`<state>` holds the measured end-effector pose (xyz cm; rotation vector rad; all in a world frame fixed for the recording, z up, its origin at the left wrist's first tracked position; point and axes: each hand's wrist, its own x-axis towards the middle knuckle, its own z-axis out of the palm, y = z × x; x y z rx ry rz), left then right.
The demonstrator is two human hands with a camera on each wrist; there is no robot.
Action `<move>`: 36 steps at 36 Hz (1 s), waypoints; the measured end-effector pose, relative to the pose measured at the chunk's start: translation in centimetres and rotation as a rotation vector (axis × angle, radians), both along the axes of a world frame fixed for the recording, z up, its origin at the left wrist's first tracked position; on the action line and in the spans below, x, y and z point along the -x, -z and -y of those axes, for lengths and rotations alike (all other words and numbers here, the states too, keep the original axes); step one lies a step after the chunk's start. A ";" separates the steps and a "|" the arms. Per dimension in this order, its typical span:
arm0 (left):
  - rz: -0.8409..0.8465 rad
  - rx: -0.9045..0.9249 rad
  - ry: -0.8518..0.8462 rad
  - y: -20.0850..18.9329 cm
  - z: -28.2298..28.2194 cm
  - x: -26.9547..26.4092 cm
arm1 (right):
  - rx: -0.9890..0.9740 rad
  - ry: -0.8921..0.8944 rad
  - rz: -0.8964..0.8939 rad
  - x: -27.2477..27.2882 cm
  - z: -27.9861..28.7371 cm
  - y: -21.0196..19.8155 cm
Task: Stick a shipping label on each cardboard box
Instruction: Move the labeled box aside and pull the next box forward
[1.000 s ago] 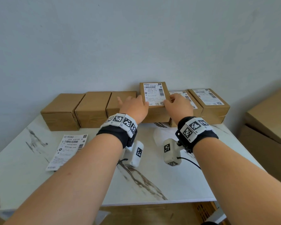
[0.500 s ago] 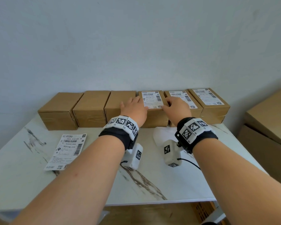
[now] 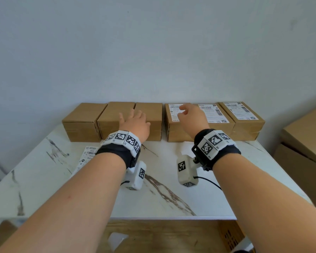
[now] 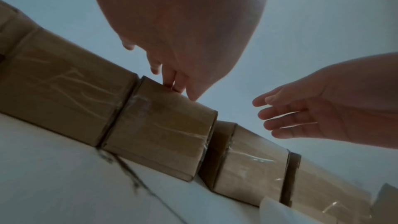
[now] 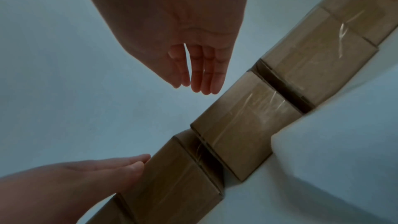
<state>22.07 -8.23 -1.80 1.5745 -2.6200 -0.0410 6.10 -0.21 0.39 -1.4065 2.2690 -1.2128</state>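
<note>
Six small cardboard boxes stand in a row against the wall. The three on the left are bare: box one (image 3: pixel 81 121), box two (image 3: pixel 113 114), box three (image 3: pixel 153 114). The three on the right carry white shipping labels: box four (image 3: pixel 173 128), box five (image 3: pixel 213 114), box six (image 3: pixel 243 114). My left hand (image 3: pixel 133 115) lies with straight fingers on top of boxes two and three; its fingertips (image 4: pixel 172 86) touch box three's top front edge. Over box four, my right hand (image 3: pixel 186 110) hovers open and holds nothing, fingers (image 5: pixel 200 77) straight.
A loose label sheet (image 3: pixel 88 156) lies on the marble table (image 3: pixel 44 179) at the left, partly under my left forearm. A white backing paper (image 3: pixel 185 146) lies in front of box four. Large cardboard boxes (image 3: pixel 306 139) stand to the right of the table.
The labelled box went down into the row as box four and both hands let go of it. My left hand moved left onto the bare boxes; my right hand lifted off.
</note>
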 end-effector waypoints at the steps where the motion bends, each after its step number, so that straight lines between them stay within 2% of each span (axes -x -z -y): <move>1: 0.015 0.000 0.013 0.2 0.0 -0.4 | -0.011 -0.006 -0.004 -0.4 0.0 0.1; 6: -0.049 0.075 0.106 0.2 0.0 -1.4 | -0.038 -0.032 0.037 -1.9 0.0 0.5; 15: -0.398 0.212 0.133 0.6 -2.9 -2.8 | -0.056 -0.094 0.077 -4.2 -0.9 1.3; 19: -0.538 0.206 0.149 1.3 -4.4 -3.2 | -0.099 -0.123 0.060 -5.1 -2.0 1.9; 27: -0.629 0.217 0.110 1.7 -7.4 -4.4 | -0.064 -0.157 0.063 -6.3 -5.2 2.6; 36: -0.671 0.147 0.123 2.3 -10.6 -5.3 | -0.051 -0.139 0.043 -7.2 -8.4 3.3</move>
